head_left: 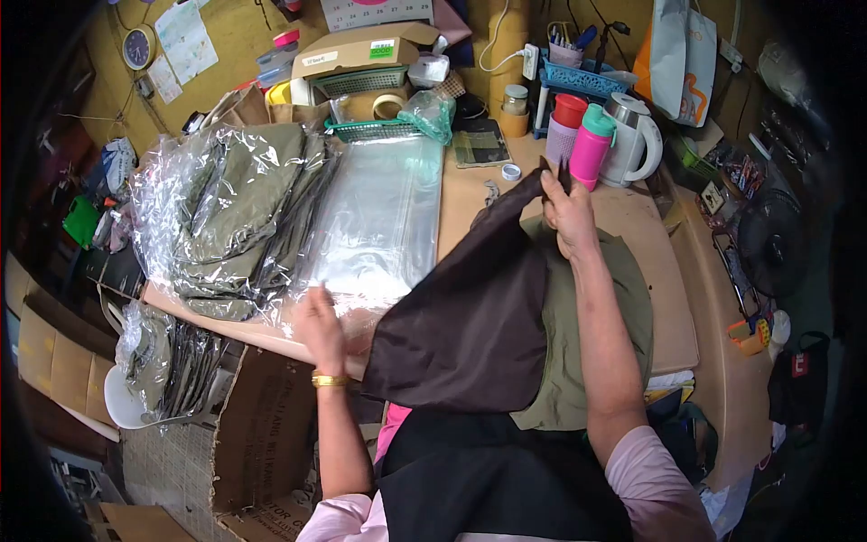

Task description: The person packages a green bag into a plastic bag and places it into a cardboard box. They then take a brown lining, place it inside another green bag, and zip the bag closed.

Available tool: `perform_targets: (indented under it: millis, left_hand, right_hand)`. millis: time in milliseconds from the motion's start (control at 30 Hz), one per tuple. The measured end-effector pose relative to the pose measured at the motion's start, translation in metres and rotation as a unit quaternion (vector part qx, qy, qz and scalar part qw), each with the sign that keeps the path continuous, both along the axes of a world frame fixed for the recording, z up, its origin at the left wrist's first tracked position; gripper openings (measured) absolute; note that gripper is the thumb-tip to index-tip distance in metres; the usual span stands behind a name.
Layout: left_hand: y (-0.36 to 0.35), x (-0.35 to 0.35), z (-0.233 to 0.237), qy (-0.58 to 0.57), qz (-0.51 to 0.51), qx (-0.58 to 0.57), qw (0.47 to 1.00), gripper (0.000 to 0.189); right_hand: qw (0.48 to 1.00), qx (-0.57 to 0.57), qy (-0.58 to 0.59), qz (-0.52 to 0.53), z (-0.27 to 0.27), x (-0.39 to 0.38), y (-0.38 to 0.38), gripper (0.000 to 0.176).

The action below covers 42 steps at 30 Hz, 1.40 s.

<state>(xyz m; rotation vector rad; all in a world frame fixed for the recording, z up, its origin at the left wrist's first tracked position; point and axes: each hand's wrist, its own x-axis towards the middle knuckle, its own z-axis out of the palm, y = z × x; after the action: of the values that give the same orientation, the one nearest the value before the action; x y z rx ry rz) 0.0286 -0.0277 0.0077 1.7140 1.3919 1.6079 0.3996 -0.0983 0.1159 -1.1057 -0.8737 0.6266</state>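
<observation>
My right hand (pixel 569 212) is closed on the upper corner of a dark brown cloth (pixel 470 330) and holds it raised. The rest of the cloth hangs down to the left, over my lap and the table's front edge. Olive green fabric (pixel 587 334) lies behind and beside it, partly under my right forearm. My left hand (pixel 319 327), with a gold bracelet at the wrist, is at the table's front edge. It overlaps the near end of a stack of clear plastic bags (pixel 379 217); its fingers are blurred, so I cannot tell their grip.
Olive garments in clear plastic (pixel 239 208) are piled on the table's left. A pink bottle (pixel 591 149), a red cup (pixel 569 113) and a kettle (pixel 632 135) stand at the back right. Below left are a cardboard box (pixel 262 443) and a white tub (pixel 126 397) with more packed garments.
</observation>
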Motion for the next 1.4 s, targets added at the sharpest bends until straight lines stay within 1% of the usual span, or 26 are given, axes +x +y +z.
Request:
perform_targets:
  millis: [100,133,167,233,300,367,400,433,467,500,533,567,600,633,700,733,833,933,1067,1133,1167,1233,1267,1300,1367,1400]
  left_hand:
    - [0.011,-0.045,0.014,-0.202,-0.003,-0.037,0.979,0.046]
    - [0.012,-0.056,0.019,-0.268,-0.065,-0.049,0.960,0.041]
    - [0.011,-0.050,0.017,-0.269,-0.063,-0.048,0.960,0.041]
    - [-0.001,0.000,0.029,-0.107,-0.071,0.041,0.991,0.029]
    - [-0.027,0.059,0.043,0.018,-0.171,0.127,0.977,0.038]
    - [-0.047,0.086,0.048,0.079,-0.235,-0.009,0.969,0.032]
    - [-0.044,0.086,0.044,0.079,-0.236,-0.011,0.968,0.032]
    - [-0.037,0.089,0.034,0.093,-0.225,-0.060,0.968,0.031]
    - [-0.029,0.091,0.024,0.107,-0.214,-0.107,0.965,0.033]
    - [-0.021,0.090,0.013,0.049,-0.198,-0.100,0.974,0.042]
    - [-0.019,0.085,0.010,0.073,-0.185,-0.113,0.974,0.043]
    - [-0.017,0.078,0.009,0.097,-0.169,-0.125,0.973,0.044]
    - [-0.019,0.072,0.015,0.151,-0.153,-0.119,0.969,0.045]
    - [-0.018,0.068,0.011,0.153,-0.152,-0.122,0.969,0.045]
    - [-0.015,0.063,0.000,0.105,-0.200,-0.169,0.959,0.047]
    - [-0.013,0.061,-0.004,0.156,-0.212,-0.184,0.947,0.046]
    - [-0.016,0.062,-0.011,0.172,-0.210,-0.127,0.954,0.042]
    - [-0.017,0.047,-0.002,0.113,-0.197,-0.197,0.954,0.036]
    - [-0.009,0.016,-0.001,0.101,-0.204,-0.251,0.941,0.040]
    - [-0.007,0.014,0.003,0.105,-0.154,-0.158,0.970,0.035]
    - [-0.005,0.021,0.005,0.103,-0.152,-0.158,0.970,0.035]
    - [-0.013,0.052,0.020,-0.011,-0.164,-0.089,0.982,0.036]
    - [-0.020,0.068,0.027,0.014,-0.176,-0.130,0.976,0.043]
    - [-0.028,0.085,0.030,0.039,-0.189,-0.172,0.966,0.051]
    - [-0.032,0.118,0.019,0.141,-0.183,-0.195,0.953,0.055]
    - [-0.028,0.121,0.010,0.141,-0.182,-0.194,0.954,0.055]
  right_hand:
    - [0.999,0.003,0.011,0.037,-0.005,0.008,-0.005,0.013]
    - [0.999,0.007,0.018,0.046,-0.005,0.006,-0.005,0.013]
    - [0.998,0.010,0.027,0.055,-0.005,0.003,-0.004,0.013]
    - [0.998,0.002,0.018,0.066,-0.001,-0.009,-0.002,0.014]
    - [0.997,-0.008,0.009,0.076,-0.001,-0.021,0.002,0.015]
    - [0.993,0.006,-0.007,0.119,-0.007,-0.031,0.005,0.027]
    - [0.996,0.041,-0.013,0.084,-0.007,-0.050,0.003,0.042]
    - [0.996,0.039,-0.011,0.082,-0.017,-0.051,-0.006,0.042]
    - [0.987,-0.034,-0.155,0.028,-0.032,-0.051,-0.016,0.040]
    - [0.949,-0.107,-0.294,-0.025,-0.050,-0.048,-0.027,0.044]
    - [0.949,-0.110,-0.294,-0.026,-0.070,-0.044,-0.039,0.044]
    - [0.858,-0.177,-0.478,-0.060,-0.092,-0.036,-0.051,0.046]
    - [0.728,-0.235,-0.638,-0.091,-0.109,-0.025,-0.059,0.048]
    - [0.752,-0.260,-0.604,-0.051,-0.121,-0.011,-0.065,0.051]
    - [0.777,-0.232,-0.584,-0.024,-0.123,0.023,-0.069,0.049]
    - [0.788,-0.211,-0.578,-0.016,-0.120,0.032,-0.071,0.047]
    - [0.794,-0.211,-0.570,0.011,-0.112,0.047,-0.071,0.046]
    - [0.789,-0.211,-0.576,0.020,-0.110,0.061,-0.072,0.045]
    - [0.788,-0.234,-0.566,0.059,-0.104,0.068,-0.070,0.041]
    - [0.788,-0.262,-0.545,0.118,-0.086,0.074,-0.060,0.035]
    - [0.787,-0.260,-0.547,0.119,-0.081,0.073,-0.058,0.035]
    - [0.733,-0.305,-0.607,-0.039,-0.040,0.033,-0.055,0.031]
    - [0.810,-0.204,-0.549,-0.027,-0.030,0.019,-0.045,0.029]
    - [0.893,-0.244,-0.377,-0.020,-0.010,-0.016,-0.045,0.027]
    - [0.938,-0.155,-0.308,-0.024,-0.035,-0.051,-0.033,0.024]
    - [0.932,-0.184,-0.310,-0.034,-0.031,-0.080,-0.036,0.022]
